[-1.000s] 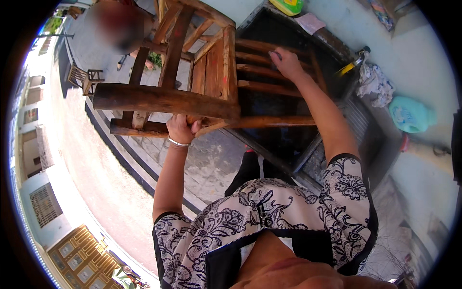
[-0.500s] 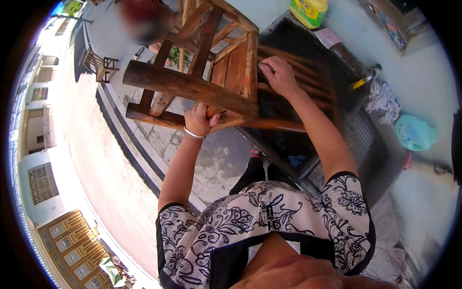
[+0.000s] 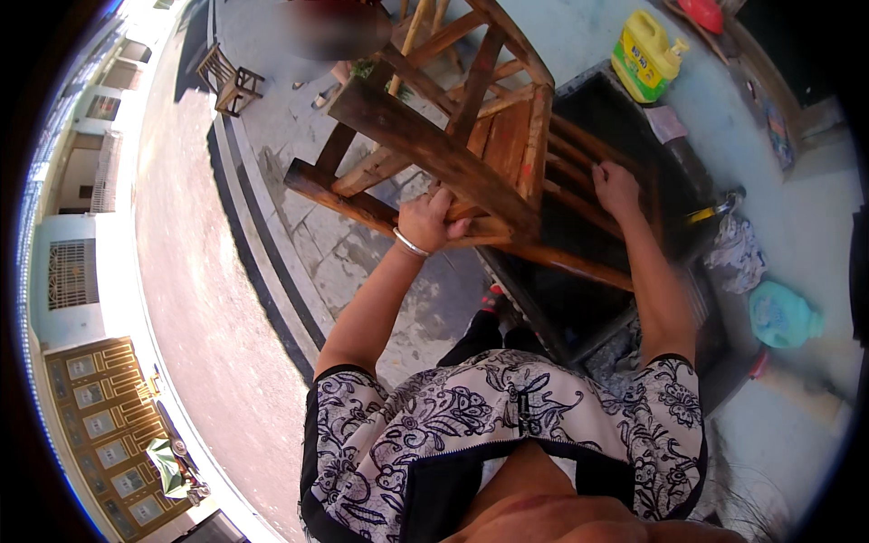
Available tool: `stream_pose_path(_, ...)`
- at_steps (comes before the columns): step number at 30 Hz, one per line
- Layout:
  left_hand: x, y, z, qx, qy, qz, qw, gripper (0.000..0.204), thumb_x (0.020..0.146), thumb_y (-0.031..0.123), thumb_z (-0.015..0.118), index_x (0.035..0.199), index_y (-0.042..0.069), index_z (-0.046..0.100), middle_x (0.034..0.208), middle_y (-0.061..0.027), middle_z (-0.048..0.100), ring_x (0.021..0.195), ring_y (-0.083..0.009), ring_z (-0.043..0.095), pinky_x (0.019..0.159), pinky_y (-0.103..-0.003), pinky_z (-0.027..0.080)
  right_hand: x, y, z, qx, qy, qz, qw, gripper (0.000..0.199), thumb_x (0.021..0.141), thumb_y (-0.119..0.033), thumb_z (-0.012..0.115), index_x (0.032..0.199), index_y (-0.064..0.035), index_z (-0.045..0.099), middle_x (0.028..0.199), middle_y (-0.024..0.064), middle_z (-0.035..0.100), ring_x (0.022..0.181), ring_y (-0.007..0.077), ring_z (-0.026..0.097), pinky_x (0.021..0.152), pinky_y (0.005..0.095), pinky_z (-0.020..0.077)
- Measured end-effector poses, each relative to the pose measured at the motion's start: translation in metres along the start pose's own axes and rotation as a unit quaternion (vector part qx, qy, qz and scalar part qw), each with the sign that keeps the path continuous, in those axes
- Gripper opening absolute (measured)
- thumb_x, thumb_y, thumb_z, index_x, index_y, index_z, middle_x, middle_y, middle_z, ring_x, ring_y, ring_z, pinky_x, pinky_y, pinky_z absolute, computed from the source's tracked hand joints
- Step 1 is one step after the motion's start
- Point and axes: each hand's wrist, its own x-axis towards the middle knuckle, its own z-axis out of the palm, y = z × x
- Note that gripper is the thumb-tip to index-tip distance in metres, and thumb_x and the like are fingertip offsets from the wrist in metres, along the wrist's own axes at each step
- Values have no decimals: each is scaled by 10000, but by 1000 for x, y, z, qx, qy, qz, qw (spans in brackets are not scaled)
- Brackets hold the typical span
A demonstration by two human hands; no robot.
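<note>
A brown wooden chair (image 3: 436, 156) lies tipped over, its slatted back (image 3: 579, 215) down inside a dark sink basin (image 3: 554, 309) and its legs sticking out to the left. My left hand (image 3: 425, 220), with a silvery bangle on the wrist, is closed round a rail of the chair's frame beside the thick leg. My right hand (image 3: 618, 188) rests on the back slats with its fingers curled in. Whatever may be under those fingers is hidden.
Along the wall side stand a yellow-green jug (image 3: 644, 59), a tap (image 3: 722, 206), a crumpled cloth (image 3: 735, 255) and a teal bottle (image 3: 780, 315). A small wooden chair (image 3: 231, 83) stands far left. Another person (image 3: 342, 27) is partly visible beyond the chair.
My right hand has moved from beside the seat edge further right along the back slats. My left hand keeps its grip on the frame. The whole view has shifted.
</note>
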Motion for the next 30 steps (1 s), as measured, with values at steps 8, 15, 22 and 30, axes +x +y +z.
stream_pose_path(8,-1,-1,-2,-3,-16,-15,1000,456,721,497,672,886,86,563,661,-122,583,609,-313,609,551,-406,492,-20,67,-5,4,17,-54,998,274,888,-278,574,781,-31,623,779,194,621,758,398,603,676,474,474)
stream_pose_path(15,0,-1,-1,-7,-17,-14,1000,451,730,494,667,889,85,565,686,-111,591,618,-309,610,552,-408,492,-20,82,-6,-14,1,36,999,295,894,-276,565,764,-16,617,786,200,625,772,398,609,678,477,473)
stream_pose_path(22,1,-4,-1,-1,-4,6,1000,486,744,500,651,969,75,580,732,-117,616,633,-311,615,555,-409,494,-15,39,7,80,80,-97,989,209,876,-229,610,817,-29,620,804,181,626,758,381,614,670,459,475)
stream_pose_path(30,0,-3,1,6,-10,-1,1000,498,763,525,622,974,75,581,714,-115,606,627,-312,613,558,-411,492,-27,118,-16,86,90,69,990,265,926,-289,571,927,-37,654,734,146,641,681,288,638,641,367,488)
